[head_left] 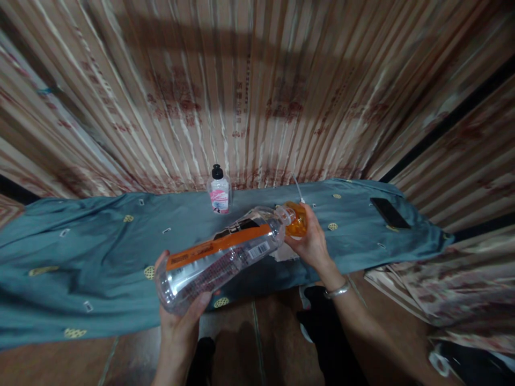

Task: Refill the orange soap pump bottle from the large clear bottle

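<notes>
A large clear plastic bottle (225,257) with an orange and black label lies tilted across my view, its neck toward the upper right. My left hand (181,316) is wrapped around its base. At the neck, my right hand (311,241) grips a small amber container (295,217), which meets the bottle's mouth; whether it is a cap or a separate vessel I cannot tell. A crumpled white piece (285,252), perhaps tissue, shows below the right hand. Behind the bottle, a small clear bottle (219,195) with a pink label and black cap stands upright.
A teal patterned cloth (104,257) covers the narrow table. A dark phone (389,213) lies at the right, and a thin white cable (298,187) ends near my right hand. Pleated patterned curtains (241,96) hang behind; black clothing (475,364) lies lower right.
</notes>
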Motion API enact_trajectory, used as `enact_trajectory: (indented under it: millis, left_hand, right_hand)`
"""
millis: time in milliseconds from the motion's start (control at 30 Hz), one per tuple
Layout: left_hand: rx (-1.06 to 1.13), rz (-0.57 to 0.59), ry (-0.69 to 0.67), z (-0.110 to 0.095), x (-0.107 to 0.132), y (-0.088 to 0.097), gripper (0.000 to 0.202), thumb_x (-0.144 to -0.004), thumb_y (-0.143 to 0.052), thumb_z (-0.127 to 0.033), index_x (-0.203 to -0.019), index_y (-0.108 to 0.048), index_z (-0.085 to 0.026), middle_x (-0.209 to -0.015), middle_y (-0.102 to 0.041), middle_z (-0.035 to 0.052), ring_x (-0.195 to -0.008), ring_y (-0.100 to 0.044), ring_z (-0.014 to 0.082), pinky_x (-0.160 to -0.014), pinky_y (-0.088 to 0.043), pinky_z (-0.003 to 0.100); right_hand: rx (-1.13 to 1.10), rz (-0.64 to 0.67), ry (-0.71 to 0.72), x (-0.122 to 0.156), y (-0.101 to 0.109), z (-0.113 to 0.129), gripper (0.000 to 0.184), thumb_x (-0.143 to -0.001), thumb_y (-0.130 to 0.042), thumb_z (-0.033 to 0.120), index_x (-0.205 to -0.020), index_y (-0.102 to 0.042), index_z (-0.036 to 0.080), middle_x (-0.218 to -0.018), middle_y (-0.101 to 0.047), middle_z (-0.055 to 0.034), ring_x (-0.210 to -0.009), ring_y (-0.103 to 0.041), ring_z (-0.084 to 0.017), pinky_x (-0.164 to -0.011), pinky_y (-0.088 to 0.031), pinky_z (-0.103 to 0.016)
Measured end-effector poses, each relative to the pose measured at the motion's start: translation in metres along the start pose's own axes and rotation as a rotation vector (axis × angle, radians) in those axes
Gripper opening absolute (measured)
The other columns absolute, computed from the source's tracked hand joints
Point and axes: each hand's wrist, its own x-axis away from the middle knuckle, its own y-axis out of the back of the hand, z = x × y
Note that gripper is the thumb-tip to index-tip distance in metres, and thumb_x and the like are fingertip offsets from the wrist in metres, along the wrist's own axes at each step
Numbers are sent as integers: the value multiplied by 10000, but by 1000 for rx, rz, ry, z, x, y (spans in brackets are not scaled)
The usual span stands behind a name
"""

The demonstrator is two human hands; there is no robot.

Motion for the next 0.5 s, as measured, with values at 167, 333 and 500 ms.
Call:
enact_trajectory:
  millis: [167,333,500]
  left_hand:
    - [20,23,7,1,0,1,1063,-564,-1016,-343,-1496,-505,-340,-1208,-675,45,-787,-705,181,-600,-630,266]
    - [19,12,14,0,-1,0,1082,-551,-1018,-318,-1507,-513,-343,-1225,-666,53,-821,-707,204,-580,-620,271]
    - [-1,10,2,0,-1,0,1071,-572,-1005,-320,-1519,-503,-336,-1212,-681,64,-798,-706,218,-598,-632,327]
  right_hand:
    - [1,6,-7,0,0,0,930,-800,-832,385,-1577,-359,192,-1504,-612,-203,-1421,-595,-360,-1172,-514,-592]
    - [8,-12,1,0,-1,0,911,-801,-832,401,-1562,-377,190,-1493,-623,-205,-1410,-606,-362,-1162,-523,-592]
    - [3,-10,0,0,-1,0,919,-795,-837,408,-1560,-377,189,-1490,-626,-204,-1401,-612,-370,-1158,-522,-606]
